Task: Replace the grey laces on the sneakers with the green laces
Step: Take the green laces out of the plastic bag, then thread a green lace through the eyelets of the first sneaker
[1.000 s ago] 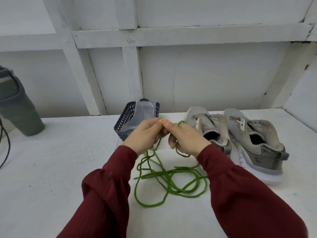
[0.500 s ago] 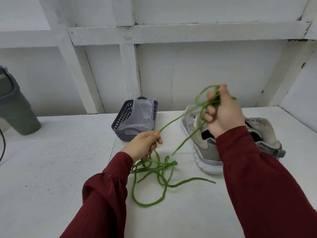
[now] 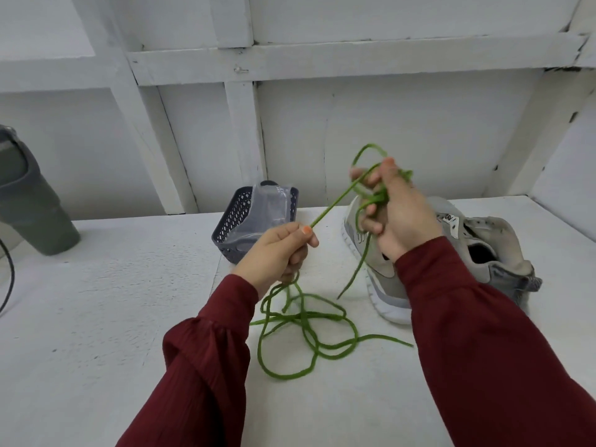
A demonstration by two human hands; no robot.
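Your right hand [image 3: 392, 208] grips a bunch of green laces [image 3: 309, 330], raised; your left hand [image 3: 277, 250] pinches one strand running taut up-right to it. The slack tangle lies below your left grip. Sneakers [image 3: 477, 253] sit just behind the right hand, nearer it.

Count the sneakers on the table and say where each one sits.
2. One sneaker lies behind the right hand, partly hidden by hand and sleeve; the other sneaker sits beside it, farther right. No more show.

sneakers [image 3: 377, 274] part-hidden by R sleeve [image 3: 483, 333], tumbler [image 3: 29, 214] cropped
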